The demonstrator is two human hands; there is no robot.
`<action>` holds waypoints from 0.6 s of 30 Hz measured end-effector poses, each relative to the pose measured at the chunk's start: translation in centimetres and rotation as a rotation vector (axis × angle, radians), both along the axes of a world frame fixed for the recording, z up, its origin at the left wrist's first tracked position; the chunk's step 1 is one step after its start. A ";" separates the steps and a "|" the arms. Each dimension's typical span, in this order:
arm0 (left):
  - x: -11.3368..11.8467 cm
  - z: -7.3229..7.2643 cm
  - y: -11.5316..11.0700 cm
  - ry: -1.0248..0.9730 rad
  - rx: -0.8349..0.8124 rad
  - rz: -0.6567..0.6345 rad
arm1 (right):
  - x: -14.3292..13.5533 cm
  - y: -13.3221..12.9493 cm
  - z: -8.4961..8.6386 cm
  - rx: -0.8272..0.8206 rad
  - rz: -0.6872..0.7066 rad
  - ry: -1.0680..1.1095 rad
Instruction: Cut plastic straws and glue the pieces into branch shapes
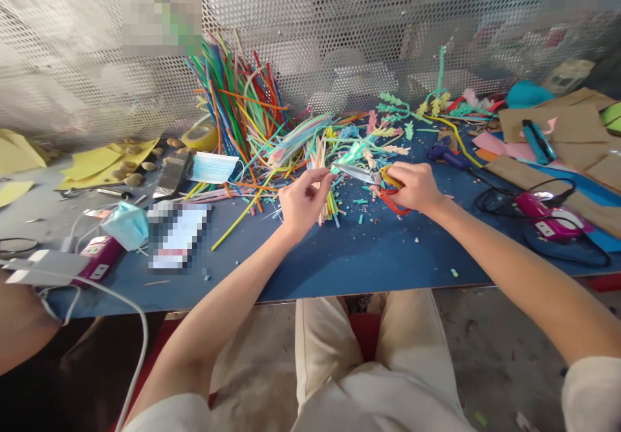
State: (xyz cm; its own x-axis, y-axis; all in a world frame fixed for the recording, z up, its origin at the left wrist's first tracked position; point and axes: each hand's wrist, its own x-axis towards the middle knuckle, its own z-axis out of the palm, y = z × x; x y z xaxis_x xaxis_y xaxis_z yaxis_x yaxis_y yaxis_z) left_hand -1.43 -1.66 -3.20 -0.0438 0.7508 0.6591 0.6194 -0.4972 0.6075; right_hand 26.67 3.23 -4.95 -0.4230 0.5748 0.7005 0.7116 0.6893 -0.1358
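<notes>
My right hand (416,185) is wrapped round the handles of scissors (359,172), one handle yellow and one red. Their blades point left, toward the fingertips of my left hand (305,200). That left hand is closed in a pinch; what it holds is too small to make out. Just behind the blades lie light green pieces (356,154) cut into leaf-like shapes. Beneath and beside my left hand is a heap of thin coloured sticks (317,154), with small cut bits scattered on the blue table (286,273).
A tall bundle of coloured sticks (242,108) leans against the perforated metal panel (339,37). At left are face masks (213,167), a phone (179,237) and a person's arm (24,319). A glue gun (449,154), cables and a pink power strip (553,217) lie at right.
</notes>
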 end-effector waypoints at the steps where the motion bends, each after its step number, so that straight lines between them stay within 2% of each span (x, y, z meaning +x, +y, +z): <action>1: 0.0 0.0 0.0 0.003 0.000 0.002 | 0.0 -0.1 0.0 -0.003 0.001 0.014; 5: -0.4 0.0 0.4 0.055 -0.003 0.009 | 0.2 -0.3 0.3 0.027 -0.031 0.131; 10: -0.9 -0.1 1.0 0.164 0.060 0.003 | 2.8 1.4 1.8 0.000 -0.302 0.315; 12: -1.0 -0.1 1.1 0.199 0.072 -0.015 | 4.9 2.4 2.9 -0.068 -0.360 0.261; 14: -1.0 -0.1 1.2 0.242 0.064 -0.026 | 6.8 2.7 4.0 -0.173 -0.328 0.154; 15: -1.0 -0.1 1.2 0.266 0.050 -0.025 | 7.5 2.5 4.4 -0.232 -0.301 0.087; 18: -1.0 -0.3 1.5 0.339 -0.008 0.001 | 8.1 0.4 4.7 -0.237 -0.366 0.022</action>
